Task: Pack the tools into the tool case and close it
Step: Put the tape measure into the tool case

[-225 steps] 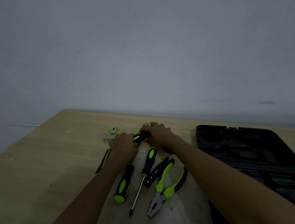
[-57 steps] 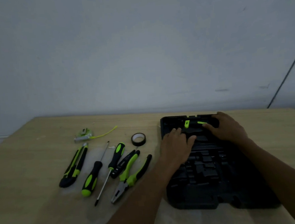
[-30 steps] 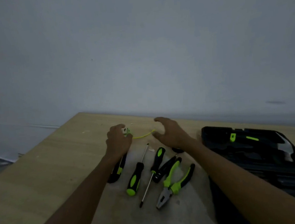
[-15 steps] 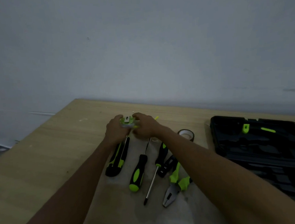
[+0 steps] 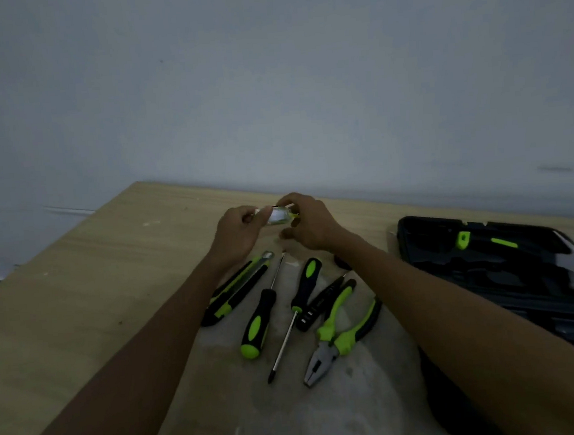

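Both hands hold a small green and silver tape measure (image 5: pixel 277 215) above the table's far side: my left hand (image 5: pixel 240 229) grips its left end, my right hand (image 5: pixel 308 224) pinches its right end. Below them lie a utility knife (image 5: pixel 237 293), two black and green screwdrivers (image 5: pixel 258 324) (image 5: pixel 303 293), a small black tool (image 5: pixel 316 306) and pliers (image 5: pixel 341 336). The open black tool case (image 5: pixel 418 241) sits at the right with a hammer (image 5: pixel 507 246) in it. A black tape roll (image 5: pixel 342 262) is partly hidden by my right forearm.
The wooden table (image 5: pixel 95 284) reaches a plain grey wall at the back. Its left edge drops off to the floor. A pale worn patch of the table surface (image 5: pixel 294 416) lies under the tools.
Both hands left the case, where the hammer now lies, moved left to the tape measure and lifted it off the table. Its yellow strip no longer trails out.
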